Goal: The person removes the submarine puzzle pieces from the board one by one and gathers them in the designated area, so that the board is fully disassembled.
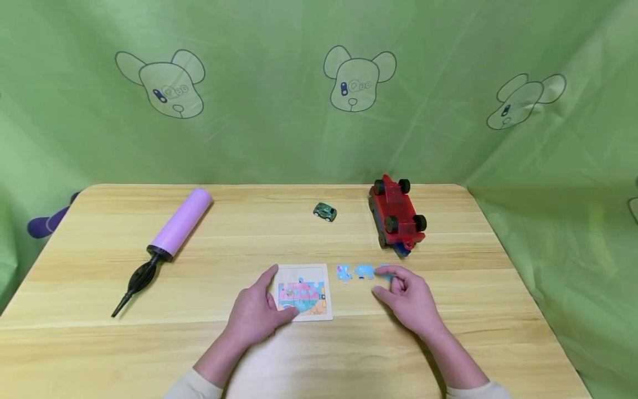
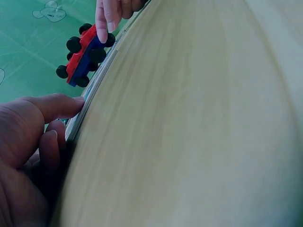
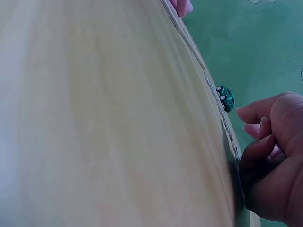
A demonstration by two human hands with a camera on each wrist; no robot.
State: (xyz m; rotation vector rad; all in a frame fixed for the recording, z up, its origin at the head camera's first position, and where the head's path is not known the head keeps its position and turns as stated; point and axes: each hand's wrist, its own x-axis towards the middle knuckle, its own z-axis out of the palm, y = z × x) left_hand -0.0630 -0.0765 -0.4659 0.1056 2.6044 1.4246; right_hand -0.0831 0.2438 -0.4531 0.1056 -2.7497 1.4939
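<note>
A square jigsaw puzzle in a white frame (image 1: 329, 299) lies on the table, its lower part filled with pink, blue and orange pieces and its upper part bare white. My left hand (image 1: 256, 315) holds it at the left, index finger along the left edge and thumb on the lower border. To its right, two loose blue puzzle pieces (image 1: 344, 273) lie in a row with a third, partly covered by my right index finger. My right hand (image 1: 411, 302) hovers there, thumb and index finger apart, other fingers curled; nothing shows between them.
Behind the puzzle stands a small green toy car (image 1: 325, 211). A red and blue toy vehicle (image 1: 396, 213) with black wheels lies at the back right. On the left is a purple hand pump (image 1: 183, 221) with a black nozzle. Green fabric (image 1: 279, 133) hangs behind the table.
</note>
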